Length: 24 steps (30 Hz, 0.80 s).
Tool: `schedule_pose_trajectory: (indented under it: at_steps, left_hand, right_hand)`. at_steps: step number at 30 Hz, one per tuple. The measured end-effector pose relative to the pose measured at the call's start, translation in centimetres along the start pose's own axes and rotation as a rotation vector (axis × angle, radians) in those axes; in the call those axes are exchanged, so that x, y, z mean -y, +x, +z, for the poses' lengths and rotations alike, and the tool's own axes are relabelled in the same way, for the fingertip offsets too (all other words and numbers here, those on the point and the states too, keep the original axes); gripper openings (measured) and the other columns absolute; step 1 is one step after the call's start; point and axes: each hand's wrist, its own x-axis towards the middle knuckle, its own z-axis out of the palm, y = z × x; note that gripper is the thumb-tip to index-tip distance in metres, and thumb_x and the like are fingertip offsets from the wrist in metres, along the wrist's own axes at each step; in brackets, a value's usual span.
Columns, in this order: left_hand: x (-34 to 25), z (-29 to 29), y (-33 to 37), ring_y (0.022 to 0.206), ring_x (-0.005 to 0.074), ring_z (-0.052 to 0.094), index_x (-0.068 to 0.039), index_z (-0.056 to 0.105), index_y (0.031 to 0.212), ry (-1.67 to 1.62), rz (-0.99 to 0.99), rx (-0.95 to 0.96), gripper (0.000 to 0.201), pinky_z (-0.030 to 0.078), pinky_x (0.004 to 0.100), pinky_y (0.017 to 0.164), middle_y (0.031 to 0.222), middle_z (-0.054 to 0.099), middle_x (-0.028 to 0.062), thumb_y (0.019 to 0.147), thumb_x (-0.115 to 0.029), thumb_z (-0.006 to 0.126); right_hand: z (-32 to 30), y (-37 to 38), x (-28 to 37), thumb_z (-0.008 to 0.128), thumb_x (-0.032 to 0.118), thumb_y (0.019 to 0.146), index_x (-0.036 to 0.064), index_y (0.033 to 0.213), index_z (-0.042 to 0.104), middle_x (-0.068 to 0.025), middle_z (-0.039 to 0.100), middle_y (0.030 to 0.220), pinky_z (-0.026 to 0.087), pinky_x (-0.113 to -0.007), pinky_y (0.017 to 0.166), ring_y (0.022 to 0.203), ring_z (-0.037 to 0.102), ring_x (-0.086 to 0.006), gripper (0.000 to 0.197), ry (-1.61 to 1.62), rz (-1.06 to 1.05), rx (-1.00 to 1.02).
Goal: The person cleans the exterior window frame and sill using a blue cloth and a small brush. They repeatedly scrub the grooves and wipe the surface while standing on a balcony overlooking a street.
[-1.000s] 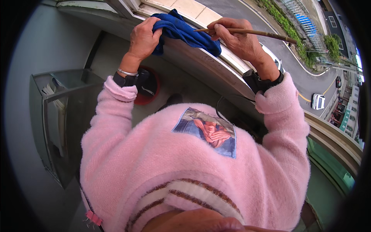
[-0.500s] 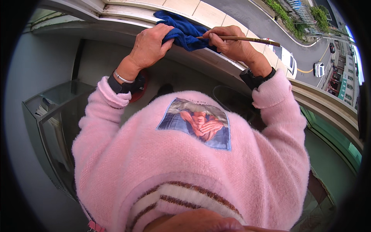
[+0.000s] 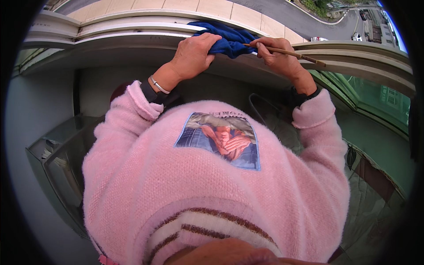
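A crumpled blue cloth (image 3: 232,39) lies over the rails of the window frame (image 3: 145,33). My left hand (image 3: 194,54) is closed on the cloth's near left part, its fingertips partly hidden in the folds. In my right hand (image 3: 278,55) is a thin brown wooden stick (image 3: 304,57), pinched between thumb and fingers. One end of the stick touches the cloth's right side, while the other sticks out past my wrist to the right. Where the cloth meets the rails below it, I cannot see.
Beyond the frame runs a pale tiled ledge (image 3: 176,5), with a road (image 3: 265,11) and vehicles below. Green-tinted glass (image 3: 375,99) stands at the right. A glass-sided cabinet (image 3: 55,145) is at the lower left, beside a grey wall (image 3: 39,101).
The view has swung, so the window frame lies more level and less of the road shows. Both hands, cloth and stick appear slightly farther right and lower, with both grips kept.
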Motion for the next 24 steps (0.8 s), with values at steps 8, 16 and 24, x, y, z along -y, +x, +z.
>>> schedule_pose_trajectory:
  at_steps: [8,16,24]
  left_hand:
    - [-2.2,2.6,2.6,0.098,0.037,0.061,-0.008,0.059,0.119,-0.107,-0.021,-0.025,0.048,0.05,0.0412,0.085,0.11,0.064,0.0138,0.072,-0.004,0.068]
    - [-2.7,2.5,1.9,0.091,0.034,0.064,-0.011,0.059,0.114,-0.015,0.003,-0.076,0.042,0.053,0.0425,0.078,0.107,0.062,0.0098,0.075,-0.008,0.07]
    - [-1.7,1.0,1.6,0.091,0.0347,0.067,-0.012,0.056,0.122,0.099,-0.068,-0.081,0.046,0.056,0.0395,0.078,0.125,0.057,0.0136,0.078,-0.013,0.072]
  right_hand:
    - [-4.7,-3.0,1.4,0.059,0.016,0.092,-0.003,0.092,0.071,-0.0085,0.07,0.069,0.054,-0.024,0.061,0.063,0.065,-0.0125,0.022,0.15,0.157,-0.287]
    - [-2.7,-3.1,-1.0,0.055,0.012,0.092,-0.004,0.086,0.07,-0.0117,0.069,0.07,0.054,-0.027,0.062,0.066,0.068,-0.015,0.023,0.015,0.268,-0.289]
    - [-1.5,-2.1,-2.3,0.054,0.018,0.098,-0.0044,0.102,0.067,-0.0128,0.07,0.088,0.057,-0.025,0.07,0.076,0.07,-0.0179,0.026,0.609,0.232,-0.172]
